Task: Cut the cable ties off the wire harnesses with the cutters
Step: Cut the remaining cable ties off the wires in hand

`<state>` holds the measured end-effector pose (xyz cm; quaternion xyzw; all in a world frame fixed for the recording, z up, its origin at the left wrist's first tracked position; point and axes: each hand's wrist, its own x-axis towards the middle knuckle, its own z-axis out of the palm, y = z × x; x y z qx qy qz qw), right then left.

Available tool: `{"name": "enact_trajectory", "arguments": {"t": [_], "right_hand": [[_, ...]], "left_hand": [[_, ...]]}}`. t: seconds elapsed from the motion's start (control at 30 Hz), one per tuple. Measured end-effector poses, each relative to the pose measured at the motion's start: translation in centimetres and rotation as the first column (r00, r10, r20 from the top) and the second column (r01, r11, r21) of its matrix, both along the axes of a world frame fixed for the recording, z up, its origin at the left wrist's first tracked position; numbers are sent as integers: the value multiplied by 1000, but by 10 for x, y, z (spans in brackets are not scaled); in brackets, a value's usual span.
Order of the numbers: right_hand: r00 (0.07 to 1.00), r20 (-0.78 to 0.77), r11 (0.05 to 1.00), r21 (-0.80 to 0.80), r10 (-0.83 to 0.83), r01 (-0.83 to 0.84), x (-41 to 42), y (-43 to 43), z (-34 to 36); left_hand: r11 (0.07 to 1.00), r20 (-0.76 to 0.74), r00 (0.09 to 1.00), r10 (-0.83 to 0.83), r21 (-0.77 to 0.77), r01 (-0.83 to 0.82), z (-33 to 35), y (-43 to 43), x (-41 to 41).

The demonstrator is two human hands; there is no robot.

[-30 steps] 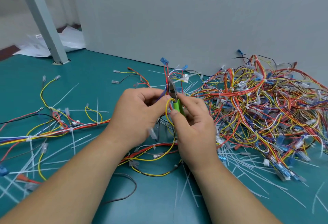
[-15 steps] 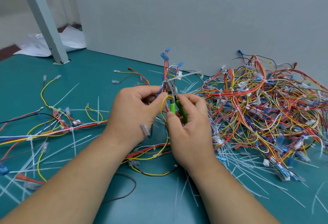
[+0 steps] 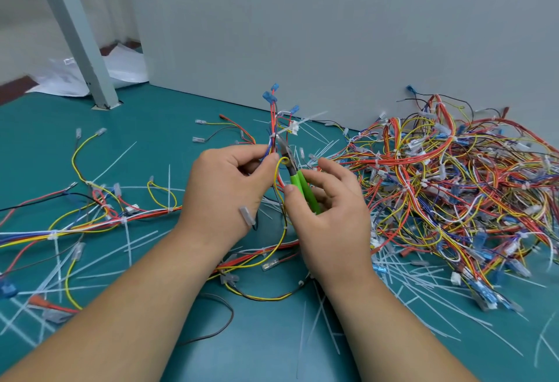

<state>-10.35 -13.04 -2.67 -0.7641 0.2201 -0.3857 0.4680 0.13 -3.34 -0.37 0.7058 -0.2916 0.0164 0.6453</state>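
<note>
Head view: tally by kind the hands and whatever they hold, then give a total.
Bare hands: 2, the left hand and the right hand.
Green-handled cutters: 1, held in the right hand.
Multicoloured wire harness: 1, gripped by the left hand.
Total: 4.

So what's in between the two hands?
In the head view, a yellow wire loop and the green cutters sit between the left hand, pinching the wire bundle, and the right hand, holding them.
</note>
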Motion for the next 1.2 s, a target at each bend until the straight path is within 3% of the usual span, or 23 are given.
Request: {"name": "enact_trajectory", "arguments": {"t": [0.23,0.4,0.53,0.63,0.87,1.07,1.2], "right_hand": [[999,26,987,-157,-39,43,0,1,2],[1000,-10,984,-175,-15,13,0,5,3],[999,-48,994,-103,19,-24,1,5,3],[996,62,995,65,70,-74,-1,5,5],[967,252,951,306,-44,-37,-2,-5,6],[947,321,964,257,-13,-73,-2,-3,7],[901,415,925,280,125,-258,-8,3,10]], "left_hand": [[999,22,999,31,38,-32,-4,-1,3],[998,21,998,56,11,-56,-7,-1,7],[996,26,996,91,24,-91,-7,1,12],[994,33,995,99,39,-100,-8,1,12],[990,62,992,112,85,-117,-8,2,12],[985,78,988,133,101,-141,-6,2,10],[983,81,985,152,87,-159,-5,2,11]]}}
